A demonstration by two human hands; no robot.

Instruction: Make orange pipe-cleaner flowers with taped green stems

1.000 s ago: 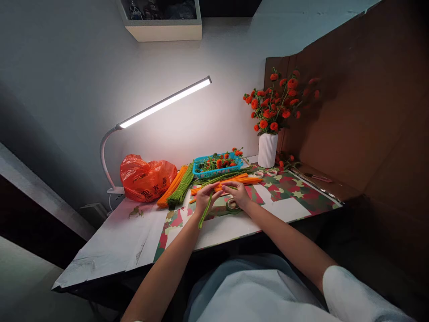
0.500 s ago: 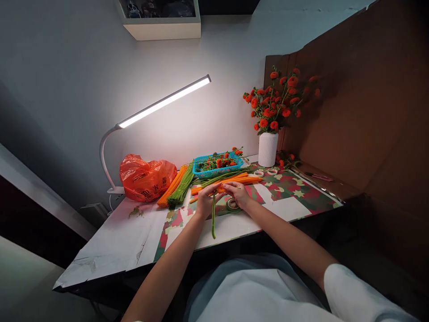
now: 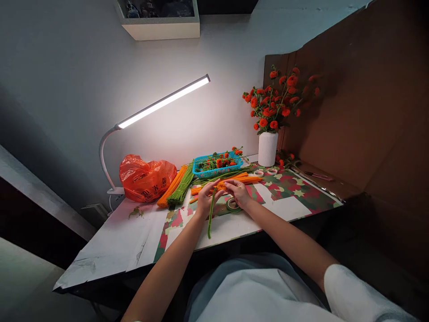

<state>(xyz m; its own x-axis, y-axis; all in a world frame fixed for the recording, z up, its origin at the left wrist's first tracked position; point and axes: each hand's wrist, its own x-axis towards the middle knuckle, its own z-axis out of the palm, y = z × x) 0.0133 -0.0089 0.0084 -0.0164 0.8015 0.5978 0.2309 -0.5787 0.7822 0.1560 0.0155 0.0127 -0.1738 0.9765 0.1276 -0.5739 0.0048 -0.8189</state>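
Between my two hands is a small orange fuzzy piece [image 3: 221, 186] with a green fuzzy stem [image 3: 210, 219] hanging down from it. My left hand [image 3: 206, 197] pinches it where the stem meets the orange part. The fingertips of my right hand [image 3: 237, 192] are closed on the orange piece from the right side. Just below the right hand lies a roll of green tape [image 3: 232, 205]. Behind my hands are loose orange fuzzy sticks [image 3: 248, 179], partly hidden by the fingers.
A blue basket [image 3: 217, 171] holds small orange flowers. Left of it lie green bundled sticks [image 3: 181, 188], orange sticks [image 3: 170, 188] and a red plastic bag [image 3: 144, 179]. A white vase [image 3: 267, 150] with orange flowers stands at the back right. The lamp [image 3: 164, 102] reaches over the table [image 3: 114, 241].
The green stem's lower end has swung slightly left. My fingers have shifted a little around the orange piece, which both hands still hold.
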